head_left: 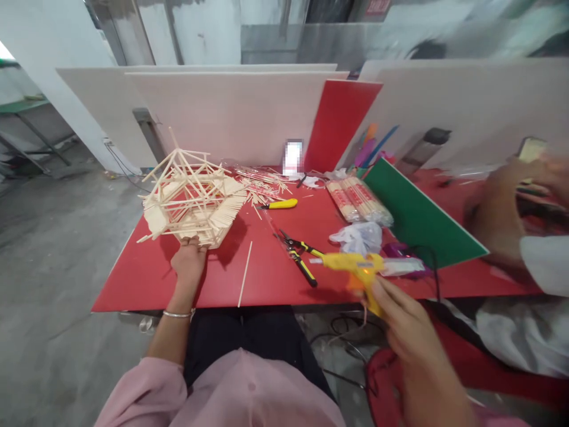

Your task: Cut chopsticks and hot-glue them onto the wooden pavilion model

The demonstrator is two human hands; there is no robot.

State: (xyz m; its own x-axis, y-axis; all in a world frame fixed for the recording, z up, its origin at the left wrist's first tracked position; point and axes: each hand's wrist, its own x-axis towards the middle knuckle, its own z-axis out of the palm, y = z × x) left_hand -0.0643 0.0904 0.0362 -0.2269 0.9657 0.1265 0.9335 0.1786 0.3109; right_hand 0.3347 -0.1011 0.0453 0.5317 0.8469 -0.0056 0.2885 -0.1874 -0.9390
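My left hand [189, 261] is closed on the lower front edge of a wooden stick model [195, 204], an openwork frame of pale sticks with a pointed top. The model rests tilted at the left of the red table [226, 279]. In my right hand [402, 308] is a yellow hot glue gun [353, 263], held over the table's front edge with its nozzle pointing left and an orange light showing on its body. Between the hands lies a single thin stick [245, 273]. Black-and-yellow pliers [302, 264] lie near the nozzle.
A yellow utility knife [282, 204] and loose sticks [262, 184] lie behind. Packed stick bundles [358, 198], a crumpled plastic bag [358, 237] and a leaning green board [422, 216] stand to the right. A phone [292, 157] leans at the back. At far right is a co-worker's arm [498, 201].
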